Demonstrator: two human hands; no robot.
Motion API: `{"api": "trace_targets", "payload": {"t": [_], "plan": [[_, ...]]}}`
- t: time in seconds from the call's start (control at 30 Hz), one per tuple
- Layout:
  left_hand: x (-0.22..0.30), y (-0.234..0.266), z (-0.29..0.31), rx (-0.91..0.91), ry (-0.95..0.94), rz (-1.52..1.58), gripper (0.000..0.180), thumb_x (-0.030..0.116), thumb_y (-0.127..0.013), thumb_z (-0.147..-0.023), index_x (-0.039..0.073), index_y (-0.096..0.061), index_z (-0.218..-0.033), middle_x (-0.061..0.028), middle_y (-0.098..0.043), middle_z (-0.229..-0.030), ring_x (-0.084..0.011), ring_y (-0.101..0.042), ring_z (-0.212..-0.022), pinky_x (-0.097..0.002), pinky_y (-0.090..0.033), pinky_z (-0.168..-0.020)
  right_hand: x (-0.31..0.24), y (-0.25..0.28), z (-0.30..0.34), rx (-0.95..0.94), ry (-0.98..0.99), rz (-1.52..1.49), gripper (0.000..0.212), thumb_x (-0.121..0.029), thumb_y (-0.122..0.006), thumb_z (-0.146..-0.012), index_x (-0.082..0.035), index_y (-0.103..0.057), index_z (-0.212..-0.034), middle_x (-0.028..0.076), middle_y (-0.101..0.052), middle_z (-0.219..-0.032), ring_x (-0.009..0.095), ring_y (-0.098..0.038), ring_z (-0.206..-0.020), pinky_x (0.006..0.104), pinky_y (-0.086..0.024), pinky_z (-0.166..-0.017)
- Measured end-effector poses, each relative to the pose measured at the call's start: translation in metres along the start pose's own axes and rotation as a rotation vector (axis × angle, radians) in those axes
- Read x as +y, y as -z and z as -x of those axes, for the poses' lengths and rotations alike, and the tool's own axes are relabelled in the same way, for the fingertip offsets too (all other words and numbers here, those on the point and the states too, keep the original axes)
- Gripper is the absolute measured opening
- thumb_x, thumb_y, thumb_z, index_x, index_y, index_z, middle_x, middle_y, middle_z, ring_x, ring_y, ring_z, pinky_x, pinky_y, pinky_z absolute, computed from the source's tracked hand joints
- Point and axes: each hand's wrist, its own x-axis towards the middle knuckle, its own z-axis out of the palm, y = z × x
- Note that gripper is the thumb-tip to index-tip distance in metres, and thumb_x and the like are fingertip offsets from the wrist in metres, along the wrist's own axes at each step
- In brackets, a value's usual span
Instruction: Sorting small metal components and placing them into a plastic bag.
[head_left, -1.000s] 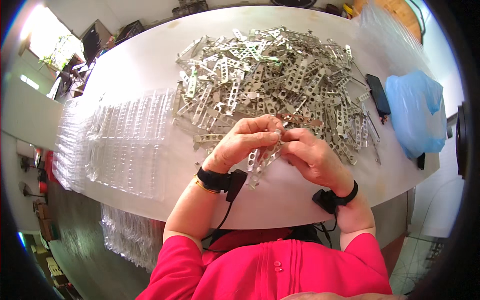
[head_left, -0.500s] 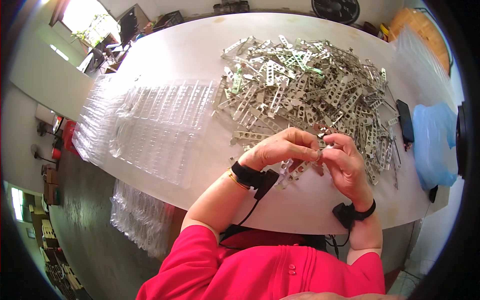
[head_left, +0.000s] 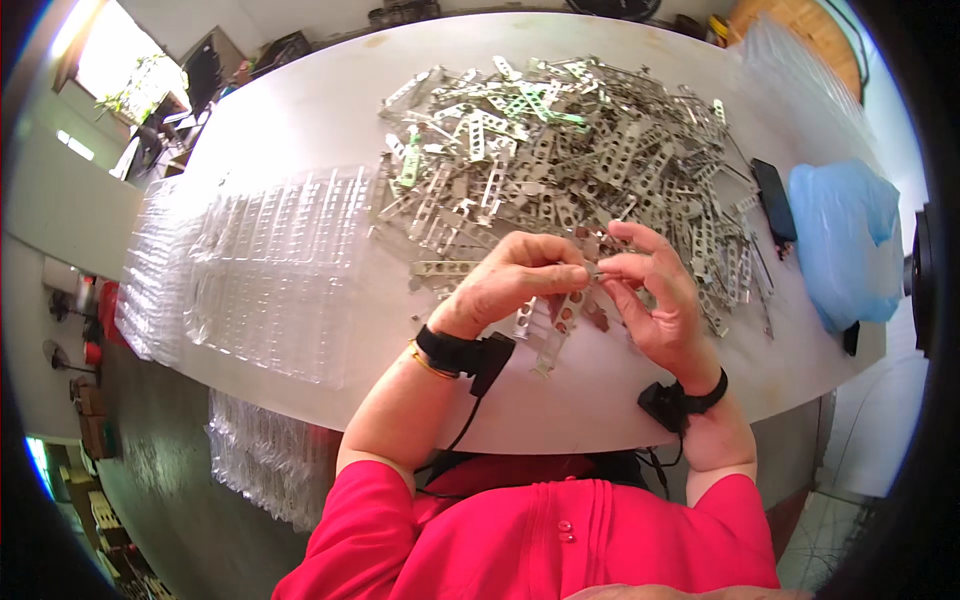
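My left hand (head_left: 512,284) pinches a slim perforated metal strip (head_left: 563,322) between thumb and forefinger. The strip slants down toward me, with a row of round holes along it. Against its upper end, the thumb and forefinger of my right hand (head_left: 655,300) close on a small part too tiny to name; the other right fingers are raised. Just beyond both hands spreads a large heap of similar metal strips (head_left: 540,150), some tinted green by the light. One loose strip (head_left: 445,268) lies beside my left knuckles.
Stacked clear plastic trays (head_left: 280,270) cover the table's left side, and more clear trays (head_left: 268,455) sit below its edge. On the right are a black phone (head_left: 772,200) and a blue plastic bag (head_left: 845,245). Cables hang from the black bands on my wrists.
The view has shifted, so the table contents appear further left and higher. My right fingers have spread a little, while both hands stay together at the strip's upper end.
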Motion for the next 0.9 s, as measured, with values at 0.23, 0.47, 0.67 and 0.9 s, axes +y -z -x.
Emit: {"api": "trace_targets", "payload": {"t": [0.23, 0.47, 0.67, 0.9], "plan": [[-0.004, -0.011, -0.005, 0.179, -0.090, 0.166, 0.017, 0.016, -0.066, -0.096, 0.000, -0.068, -0.100, -0.0031, -0.067, -0.085, -0.0105, -0.066, -0.072, -0.0246, -0.054, -0.060, 0.005, -0.001, 0.008, -0.058, -0.253, -0.266, 0.014, -0.011, -0.072, -0.090, -0.002, -0.063, -0.097, 0.008, -0.063, -0.094, 0.012, -0.060, -0.068, 0.0262, -0.048, -0.059], [-0.007, -0.020, -0.006, 0.162, -0.173, 0.038, 0.016, 0.017, -0.063, -0.099, 0.002, -0.068, -0.099, -0.0015, -0.067, -0.084, -0.0078, -0.063, -0.072, -0.0224, -0.051, -0.063, -0.003, -0.004, 0.008, -0.214, -0.391, -0.139, 0.020, -0.020, -0.073, -0.091, -0.003, -0.062, -0.090, 0.006, -0.061, -0.076, 0.011, -0.059, -0.062, 0.0272, -0.047, -0.056], [-0.003, -0.022, -0.005, 0.202, -0.140, -0.004, 0.015, 0.015, -0.064, -0.098, 0.001, -0.068, -0.103, -0.0011, -0.068, -0.086, -0.0064, -0.061, -0.071, -0.0220, -0.051, -0.063, 0.007, -0.012, 0.015, -0.149, -0.565, -0.483, 0.016, -0.015, -0.066, -0.096, -0.003, -0.058, -0.089, 0.000, -0.060, -0.069, 0.005, -0.054, -0.057, 0.0233, -0.044, -0.053], [-0.007, -0.016, -0.008, 0.265, -0.218, -0.001, 0.025, 0.005, -0.067, -0.093, 0.002, -0.060, -0.116, -0.0025, -0.067, -0.089, -0.0073, -0.061, -0.073, -0.0211, -0.050, -0.064, 0.002, -0.001, 0.010, -0.085, -0.657, -0.721, 0.012, -0.012, -0.060, -0.098, -0.007, -0.053, -0.090, -0.001, -0.062, -0.071, 0.004, -0.055, -0.055, 0.0199, -0.045, -0.049]]}}
